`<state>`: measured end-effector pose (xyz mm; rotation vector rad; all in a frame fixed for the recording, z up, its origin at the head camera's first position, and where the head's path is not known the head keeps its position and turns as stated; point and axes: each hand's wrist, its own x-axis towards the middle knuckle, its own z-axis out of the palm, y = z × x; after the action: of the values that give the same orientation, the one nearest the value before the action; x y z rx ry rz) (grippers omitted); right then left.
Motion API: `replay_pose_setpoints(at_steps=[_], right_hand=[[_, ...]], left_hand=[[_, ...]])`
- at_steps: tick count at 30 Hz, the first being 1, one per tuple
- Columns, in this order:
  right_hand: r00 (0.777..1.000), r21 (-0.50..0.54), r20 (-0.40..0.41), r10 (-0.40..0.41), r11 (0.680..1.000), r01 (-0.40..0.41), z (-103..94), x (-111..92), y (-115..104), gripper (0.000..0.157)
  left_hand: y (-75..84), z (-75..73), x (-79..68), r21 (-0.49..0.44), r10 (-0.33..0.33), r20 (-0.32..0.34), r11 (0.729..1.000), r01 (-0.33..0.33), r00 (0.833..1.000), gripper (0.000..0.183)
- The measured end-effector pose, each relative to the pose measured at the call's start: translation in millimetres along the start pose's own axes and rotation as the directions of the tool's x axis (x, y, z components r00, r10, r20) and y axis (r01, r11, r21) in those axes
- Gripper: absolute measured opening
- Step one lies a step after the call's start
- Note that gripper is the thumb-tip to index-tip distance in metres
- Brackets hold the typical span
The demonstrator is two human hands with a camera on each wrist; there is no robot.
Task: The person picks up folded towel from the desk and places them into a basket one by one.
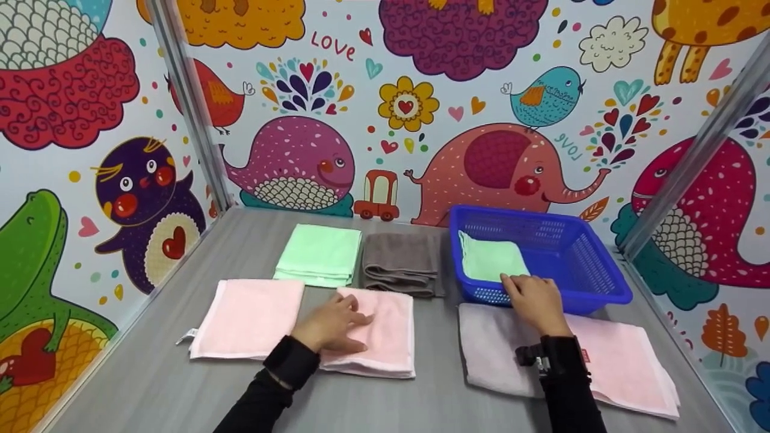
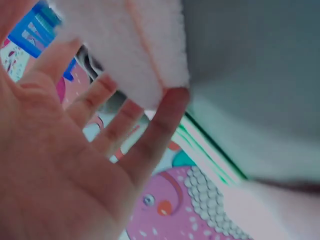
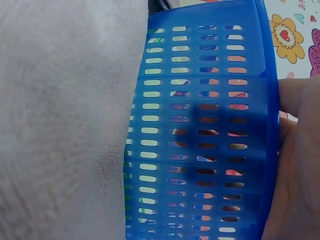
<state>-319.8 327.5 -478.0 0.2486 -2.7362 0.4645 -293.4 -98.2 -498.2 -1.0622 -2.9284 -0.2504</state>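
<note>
In the head view my left hand [image 1: 334,325], fingers spread, rests on a folded pink towel [image 1: 388,331]. The left wrist view shows the fingers [image 2: 150,142] of this hand against the towel's pale edge [image 2: 172,50]. My right hand [image 1: 536,300] reaches over the front rim of a blue perforated basket [image 1: 577,291], its fingertips beside a folded light-green towel [image 1: 490,258] that lies inside at the left. In the right wrist view the basket wall [image 3: 192,115] partly hides these fingers; I see no towel held between them.
Another pink towel [image 1: 255,319] lies at left. Behind are a folded green towel [image 1: 319,249] and a brown towel [image 1: 400,255]. A greyish towel [image 1: 496,355] and a pink towel [image 1: 631,361] lie before the basket. Patterned walls [image 1: 445,162] border the grey table [image 1: 156,373].
</note>
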Motion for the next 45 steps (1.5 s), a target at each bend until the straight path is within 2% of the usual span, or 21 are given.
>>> replay_pose_setpoints(at_steps=[8, 12, 15, 18, 20, 22, 24, 26, 28, 30, 31, 33, 35, 37, 39, 45], right_hand=[[1.000, 0.002, 0.011, 0.016, 1.000, -0.016, 0.8, -1.1, 0.9, 0.042], [1.000, 0.007, 0.011, 0.019, 1.000, -0.019, 0.8, -0.8, -1.2, 0.045], [1.000, 0.035, 0.005, 0.029, 0.999, -0.029, -2.4, -1.2, -5.0, 0.048], [0.999, 0.078, -0.044, 0.015, 0.997, -0.011, -5.0, -1.1, -12.9, 0.036], [0.994, 0.115, -0.110, -0.002, 0.993, 0.015, -5.2, -0.2, -23.1, 0.020], [0.979, 0.145, -0.201, -0.033, 0.988, 0.063, -3.0, 1.4, -36.7, 0.017], [0.962, 0.180, -0.265, -0.062, 0.977, 0.113, 0.6, 2.3, -53.8, 0.016], [0.956, 0.214, -0.272, -0.107, 0.962, 0.169, 6.8, 1.3, -70.7, 0.012], [0.966, 0.229, -0.199, -0.165, 0.951, 0.209, 15.3, -1.6, -84.9, 0.012], [0.976, 0.250, -0.050, -0.212, 0.943, 0.218, 24.4, -7.3, -94.8, 0.021], [0.974, 0.253, 0.036, -0.226, 0.944, 0.209, 29.0, -10.2, -98.3, 0.029], [0.955, 0.248, 0.197, -0.223, 0.953, 0.171, 37.6, -16.2, -102.4, 0.048], [0.931, 0.237, 0.311, -0.193, 0.964, 0.121, 43.9, -22.0, -104.5, 0.065], [0.918, 0.217, 0.365, -0.156, 0.973, 0.079, 48.6, -26.0, -105.9, 0.075], [0.914, 0.203, 0.382, -0.133, 0.977, 0.058, 51.0, -28.0, -107.2, 0.078], [0.902, 0.187, 0.405, -0.151, 0.979, 0.080, 51.7, -27.1, -112.2, 0.073]], left_hand=[[38.4, 12.8, 27.2, 0.061, 0.014, 0.046, 0.998, -0.017, 0.999, 0.062], [48.4, 18.0, 32.9, 0.077, 0.054, 0.003, 0.996, -0.054, 0.999, 0.063], [48.6, 22.0, 34.8, 0.058, 0.083, -0.044, 0.995, -0.080, 0.996, 0.059], [44.3, 25.1, 35.2, -0.024, 0.083, -0.092, 0.996, -0.085, 0.992, 0.048], [40.6, 26.2, 35.0, -0.120, 0.041, -0.128, 0.991, -0.056, 0.991, 0.044], [37.5, 26.7, 34.5, -0.223, -0.038, -0.178, 0.975, -0.003, 0.983, 0.045], [35.6, 27.4, 33.6, -0.314, -0.136, -0.216, 0.947, 0.063, 0.967, 0.053], [35.5, 28.1, 32.3, -0.380, -0.216, -0.234, 0.918, 0.115, 0.948, 0.059], [36.9, 28.9, 30.7, -0.415, -0.258, -0.221, 0.897, 0.148, 0.941, 0.063], [38.8, 29.6, 29.5, -0.440, -0.271, -0.191, 0.883, 0.164, 0.944, 0.064], [39.2, 29.7, 29.0, -0.452, -0.268, -0.177, 0.877, 0.164, 0.947, 0.064], [39.8, 30.0, 28.7, -0.459, -0.257, -0.135, 0.872, 0.169, 0.957, 0.061], [40.1, 30.1, 29.0, -0.465, -0.239, -0.098, 0.869, 0.168, 0.966, 0.056], [40.4, 30.0, 29.4, -0.467, -0.222, -0.063, 0.868, 0.168, 0.973, 0.050], [40.8, 30.0, 30.0, -0.471, -0.211, -0.031, 0.865, 0.172, 0.977, 0.044], [39.6, 30.5, 32.6, -0.497, -0.185, -0.015, 0.854, 0.153, 0.983, 0.042]])
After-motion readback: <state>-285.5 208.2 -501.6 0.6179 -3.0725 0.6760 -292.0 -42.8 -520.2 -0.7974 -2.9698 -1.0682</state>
